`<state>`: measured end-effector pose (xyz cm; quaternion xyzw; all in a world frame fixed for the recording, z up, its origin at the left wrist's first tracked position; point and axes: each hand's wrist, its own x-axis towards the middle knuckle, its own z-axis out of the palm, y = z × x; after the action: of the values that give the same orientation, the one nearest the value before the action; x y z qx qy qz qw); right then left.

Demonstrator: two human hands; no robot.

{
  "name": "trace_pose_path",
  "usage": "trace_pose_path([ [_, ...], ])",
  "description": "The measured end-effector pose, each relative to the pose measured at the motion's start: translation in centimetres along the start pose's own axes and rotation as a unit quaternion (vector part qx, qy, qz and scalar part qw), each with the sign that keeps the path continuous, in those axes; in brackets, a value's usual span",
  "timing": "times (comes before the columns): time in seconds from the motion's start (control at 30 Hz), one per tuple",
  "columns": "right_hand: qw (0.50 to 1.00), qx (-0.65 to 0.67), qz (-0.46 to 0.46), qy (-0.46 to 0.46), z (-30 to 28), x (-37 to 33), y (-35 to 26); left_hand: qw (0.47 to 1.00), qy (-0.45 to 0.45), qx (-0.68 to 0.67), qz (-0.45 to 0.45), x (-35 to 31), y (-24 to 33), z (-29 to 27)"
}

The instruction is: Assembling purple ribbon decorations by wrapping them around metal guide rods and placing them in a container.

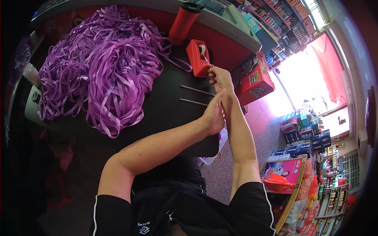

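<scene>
My right hand (221, 78) is at the front edge of a red tape dispenser (195, 59), its fingers pinched together by the cutter. A strip of clear tape (206, 59) runs from the roll to those fingers. My left hand (214, 116) is close below the right wrist, thumb raised; its other fingers are hidden from view. Two thin twisted metal rods (193, 101) lie parallel over the dark table (169, 122). Their right ends pass behind my left hand, and I cannot tell whether it touches them.
A large heap of purple ribbon loops (118, 74) covers the table's left side, one ribbon trailing toward the dispenser. Behind stands a red tumbler (185, 24) with a black lid. A red box (252, 78) is beyond my right hand. Stacked cartons (303, 137) and stocked shelves are at right.
</scene>
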<state>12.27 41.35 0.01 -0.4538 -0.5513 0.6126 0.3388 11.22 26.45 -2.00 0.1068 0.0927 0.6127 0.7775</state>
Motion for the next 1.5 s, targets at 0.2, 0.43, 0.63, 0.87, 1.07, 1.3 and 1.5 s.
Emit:
trace_pose_path([
  [0.2,0.998,-0.013,-0.049,0.031,0.5,0.2,0.8,0.998,0.002,-0.06,0.027,-0.7,0.2,1.2],
  [0.43,0.988,-0.139,-0.069,-0.003,-1.4,-0.4,0.7,0.999,0.011,-0.025,-0.024,0.1,0.1,-0.3],
  [0.63,0.989,-0.064,0.005,-0.13,-4.5,-8.0,-3.3,0.999,0.037,-0.002,-0.024,0.0,-0.4,-0.3],
  [0.87,0.962,-0.17,-0.055,-0.205,-8.2,-10.9,-5.2,0.997,0.071,-0.005,-0.011,-0.1,-0.8,-0.2],
  [1.07,0.926,-0.309,-0.1,-0.194,-8.7,-11.3,-4.0,0.995,0.099,0.0,0.019,0.1,-1.5,-0.4],
  [1.3,0.897,-0.392,-0.142,-0.148,-7.9,-12.1,-3.7,0.994,0.1,0.003,0.049,0.4,-1.9,-1.0],
  [1.5,0.9,-0.406,-0.122,-0.105,-8.1,-12.5,-2.9,0.991,0.117,0.015,0.066,0.4,-2.1,-1.2],
])
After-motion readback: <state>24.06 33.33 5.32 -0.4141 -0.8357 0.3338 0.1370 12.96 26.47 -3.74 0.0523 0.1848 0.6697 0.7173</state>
